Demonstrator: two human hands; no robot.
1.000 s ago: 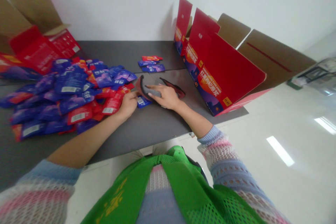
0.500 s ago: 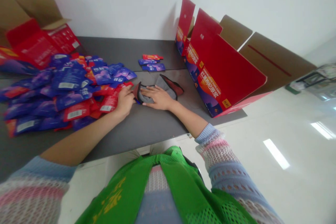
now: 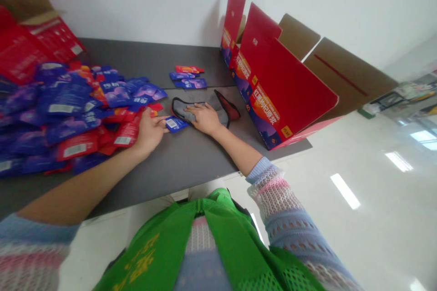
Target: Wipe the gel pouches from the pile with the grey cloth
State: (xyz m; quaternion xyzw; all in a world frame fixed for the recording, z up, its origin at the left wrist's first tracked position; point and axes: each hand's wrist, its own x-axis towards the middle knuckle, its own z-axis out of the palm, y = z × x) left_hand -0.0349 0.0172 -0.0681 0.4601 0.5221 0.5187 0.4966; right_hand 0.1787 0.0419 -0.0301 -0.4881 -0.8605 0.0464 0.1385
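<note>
A blue sachet (image 3: 176, 124) with a white barcode label lies between my hands, its left end pinched by my left hand (image 3: 150, 131). My right hand (image 3: 205, 119) rests with fingers spread on a grey fabric piece (image 3: 180, 105) edged in black, which looks like a cloth pouch or cover. A reddish-brown side (image 3: 232, 108) of that fabric stands up to the right of the hand. The sachet's right end meets the fabric's near edge beside my right thumb. Behind my left hand spreads a heap of blue and red sachets (image 3: 68, 97).
Several sachets (image 3: 191, 83) lie stacked toward the back of the dark table (image 3: 143, 191). On the right stand open red cartons (image 3: 290, 95) with raised flaps. Another open red carton (image 3: 58, 38) stands behind the heap, against the wall.
The fabric's left flap, folded over before, now lies opened out. The blue sachet, mostly hidden earlier, has come into view in my left hand, which has drawn back leftward.
</note>
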